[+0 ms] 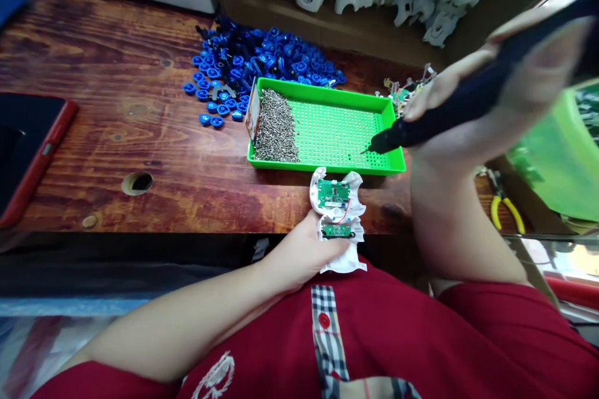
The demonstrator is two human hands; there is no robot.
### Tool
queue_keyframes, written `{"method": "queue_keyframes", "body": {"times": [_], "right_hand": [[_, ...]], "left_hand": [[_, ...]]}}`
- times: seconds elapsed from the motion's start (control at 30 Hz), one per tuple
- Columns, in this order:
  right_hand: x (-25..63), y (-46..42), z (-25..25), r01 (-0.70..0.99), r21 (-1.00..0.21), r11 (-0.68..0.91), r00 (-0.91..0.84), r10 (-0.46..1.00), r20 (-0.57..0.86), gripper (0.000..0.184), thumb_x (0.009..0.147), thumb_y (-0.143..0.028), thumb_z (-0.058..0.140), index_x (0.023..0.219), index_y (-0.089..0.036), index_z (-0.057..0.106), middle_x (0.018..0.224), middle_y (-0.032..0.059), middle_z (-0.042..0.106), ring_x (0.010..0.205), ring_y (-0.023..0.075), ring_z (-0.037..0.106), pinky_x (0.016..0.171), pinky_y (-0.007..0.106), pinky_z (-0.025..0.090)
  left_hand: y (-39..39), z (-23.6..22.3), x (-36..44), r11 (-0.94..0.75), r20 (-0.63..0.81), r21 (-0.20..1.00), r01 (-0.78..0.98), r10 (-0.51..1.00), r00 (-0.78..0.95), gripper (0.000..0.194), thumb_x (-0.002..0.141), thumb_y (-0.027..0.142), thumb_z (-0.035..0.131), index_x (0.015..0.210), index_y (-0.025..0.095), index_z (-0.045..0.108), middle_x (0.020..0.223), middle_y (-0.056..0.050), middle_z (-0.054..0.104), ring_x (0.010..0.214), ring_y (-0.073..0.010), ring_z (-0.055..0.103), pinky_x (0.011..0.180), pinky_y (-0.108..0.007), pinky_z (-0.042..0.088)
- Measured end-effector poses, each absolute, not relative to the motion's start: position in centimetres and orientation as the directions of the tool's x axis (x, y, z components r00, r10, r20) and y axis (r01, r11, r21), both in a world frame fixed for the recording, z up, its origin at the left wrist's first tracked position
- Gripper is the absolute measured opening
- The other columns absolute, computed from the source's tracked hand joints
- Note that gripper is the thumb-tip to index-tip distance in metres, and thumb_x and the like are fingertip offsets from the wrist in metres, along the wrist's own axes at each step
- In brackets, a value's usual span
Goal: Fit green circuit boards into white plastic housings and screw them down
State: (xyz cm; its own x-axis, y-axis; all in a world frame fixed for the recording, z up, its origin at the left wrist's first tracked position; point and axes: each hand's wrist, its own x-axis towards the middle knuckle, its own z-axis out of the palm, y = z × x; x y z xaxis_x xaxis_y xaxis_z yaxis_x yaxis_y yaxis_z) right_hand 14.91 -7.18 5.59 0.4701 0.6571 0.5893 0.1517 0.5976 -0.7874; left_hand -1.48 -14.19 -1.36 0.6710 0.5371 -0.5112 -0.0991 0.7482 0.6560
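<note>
Housing (344,260) of white plastic sits just below the centre of the frame, in your left hand (304,250), which is curled around its left side with the thumb laid across the lower part. Inside the shell you have 2 green circuit boards, an upper board (333,192) and a lower board (336,230), with a red wire (345,212) near them. Your right hand (491,129), at the right of the frame and blurred, is wrapped around a dark screwdriver (456,101). The driver's thin tip points down and left over the right part of the green tray (327,168); you cannot tell here whether it touches the mesh bottom. Metal screws (276,131) are heaped at the tray's left end. Blue pieces (281,57) lie piled behind it, upper centre, and yellow-handled pliers (519,215) lie at the right.
</note>
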Motion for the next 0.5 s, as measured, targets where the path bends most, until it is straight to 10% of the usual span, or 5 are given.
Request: {"method": "queue_keyframes", "body": {"times": [0.5], "right_hand": [[17.2,-5.2,1.8,0.159,-0.738,0.656,0.463,0.61,0.643,0.022,0.085,-0.045,0.05,0.085,-0.024,0.05,0.053,-0.0067,0.039,0.037,0.007,0.043,0.032,0.021,0.028]], "left_hand": [[-14.1,-2.0,-2.0,0.81,-0.501,0.571,-0.134,0.473,0.725,0.058,0.066,0.01,0.071,0.12,0.019,0.052,0.104,-0.005,0.065,0.087,-0.0149,0.06,0.08,-0.028,0.045]]}}
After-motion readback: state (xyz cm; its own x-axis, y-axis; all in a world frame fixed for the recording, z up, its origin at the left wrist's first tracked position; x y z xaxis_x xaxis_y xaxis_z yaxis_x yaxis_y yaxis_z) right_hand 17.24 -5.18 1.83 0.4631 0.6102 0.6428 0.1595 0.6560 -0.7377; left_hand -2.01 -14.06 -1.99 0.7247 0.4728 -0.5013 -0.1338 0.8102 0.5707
